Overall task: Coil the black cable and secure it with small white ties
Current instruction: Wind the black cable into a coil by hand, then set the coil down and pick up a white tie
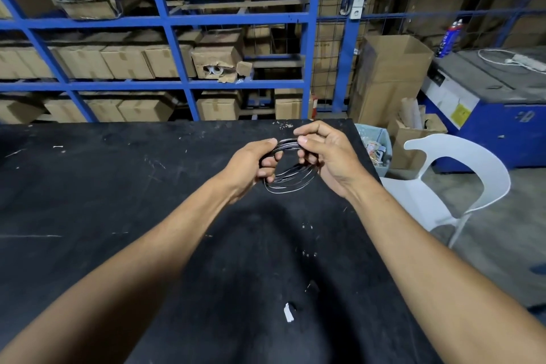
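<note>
Black cable, already wound into several loops, held up just above the black table, centre of frame, slightly right. Left hand grips the left side of the coil, thumb on top, fingers curled through the loop from underneath. Right hand pinches the bunched strands at the top of the coil between thumb and forefinger, other fingers curled behind. Both hands closed on the cable, close together, thumbs nearly meeting at the top arc. Coil's long axis runs roughly left-right across the frame, loops fanning apart at the lower edge, tight only at the top where both thumbs sit. No tie visible on the coil; can't tell if the right fingers hide one. Small white scrap lies on the table at lower centre, well apart from both hands, nearer the body; could be a tie, too small to be sure. Judgement: coiling about done, tying next; one hand would have to let go to reach back toward the lower centre.
</note>
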The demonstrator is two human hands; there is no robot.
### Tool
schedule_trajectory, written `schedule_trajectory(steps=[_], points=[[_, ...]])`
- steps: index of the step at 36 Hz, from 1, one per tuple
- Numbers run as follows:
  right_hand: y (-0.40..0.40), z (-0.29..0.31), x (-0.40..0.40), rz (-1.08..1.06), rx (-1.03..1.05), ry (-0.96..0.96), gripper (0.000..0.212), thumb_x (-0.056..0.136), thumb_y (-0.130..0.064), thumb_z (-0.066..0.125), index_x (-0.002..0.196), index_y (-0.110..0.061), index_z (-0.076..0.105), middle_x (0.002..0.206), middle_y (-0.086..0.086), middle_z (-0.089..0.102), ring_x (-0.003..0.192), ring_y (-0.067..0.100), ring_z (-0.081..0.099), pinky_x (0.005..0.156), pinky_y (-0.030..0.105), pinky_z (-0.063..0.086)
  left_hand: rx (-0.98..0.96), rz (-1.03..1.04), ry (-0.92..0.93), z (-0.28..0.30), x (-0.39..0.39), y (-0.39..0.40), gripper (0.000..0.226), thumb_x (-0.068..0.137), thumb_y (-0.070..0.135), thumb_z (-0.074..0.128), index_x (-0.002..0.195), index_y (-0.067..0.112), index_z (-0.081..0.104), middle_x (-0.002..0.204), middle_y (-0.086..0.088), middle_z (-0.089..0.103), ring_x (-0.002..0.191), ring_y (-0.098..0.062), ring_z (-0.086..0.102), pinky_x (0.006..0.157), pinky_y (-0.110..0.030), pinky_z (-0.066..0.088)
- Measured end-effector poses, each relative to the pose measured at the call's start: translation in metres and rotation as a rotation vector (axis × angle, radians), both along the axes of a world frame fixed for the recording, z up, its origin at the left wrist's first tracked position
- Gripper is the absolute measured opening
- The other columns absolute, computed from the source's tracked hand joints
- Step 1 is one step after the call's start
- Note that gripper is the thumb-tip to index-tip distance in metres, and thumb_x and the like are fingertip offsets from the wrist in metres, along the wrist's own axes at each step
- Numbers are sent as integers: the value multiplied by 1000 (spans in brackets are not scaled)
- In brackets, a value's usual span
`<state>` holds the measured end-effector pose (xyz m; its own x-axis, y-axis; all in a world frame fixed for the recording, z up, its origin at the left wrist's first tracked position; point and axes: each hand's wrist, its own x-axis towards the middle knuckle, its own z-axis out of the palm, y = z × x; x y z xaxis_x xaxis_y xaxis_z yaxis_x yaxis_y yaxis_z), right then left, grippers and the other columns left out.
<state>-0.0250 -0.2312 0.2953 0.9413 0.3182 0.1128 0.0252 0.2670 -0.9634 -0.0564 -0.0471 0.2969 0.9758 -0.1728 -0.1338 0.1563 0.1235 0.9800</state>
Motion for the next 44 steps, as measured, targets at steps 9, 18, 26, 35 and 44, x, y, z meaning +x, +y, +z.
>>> schedule_trajectory(steps=[9,18,26,35,44], points=[[-9,-11,-3,115,-85,-9,14,98,10,59,97,-1,66,71,-1,72,62,2,65,57,13,44,134,-177,-42,-9,-3,14,38,111,17,30,83,9,54,57,8,33,46,-7,29,67,-29,50],[-9,-22,-5,92,-133,-15,18,97,7,63,92,-8,70,69,2,73,58,8,55,55,14,42,205,-105,4,-15,-2,8,38,109,20,30,77,12,50,53,9,31,43,-7,24,52,-28,31],[-6,-62,-23,42,-111,57,12,97,-4,67,95,-14,73,77,3,76,68,11,68,67,21,47,407,44,-29,-47,-14,-4,45,109,34,39,66,24,39,59,2,27,44,-9,21,45,-24,21],[-30,-181,-64,-244,-502,237,22,97,0,60,85,-15,71,73,2,72,53,13,66,55,21,48,490,101,33,-117,-39,9,38,95,46,43,63,26,39,56,5,32,47,-14,24,50,-31,21],[-22,-290,-137,-51,-1235,161,26,80,-6,62,96,-23,73,104,5,77,98,34,74,85,38,60,430,104,53,-158,-61,27,38,100,40,44,65,24,37,59,3,27,51,-13,21,46,-26,18]])
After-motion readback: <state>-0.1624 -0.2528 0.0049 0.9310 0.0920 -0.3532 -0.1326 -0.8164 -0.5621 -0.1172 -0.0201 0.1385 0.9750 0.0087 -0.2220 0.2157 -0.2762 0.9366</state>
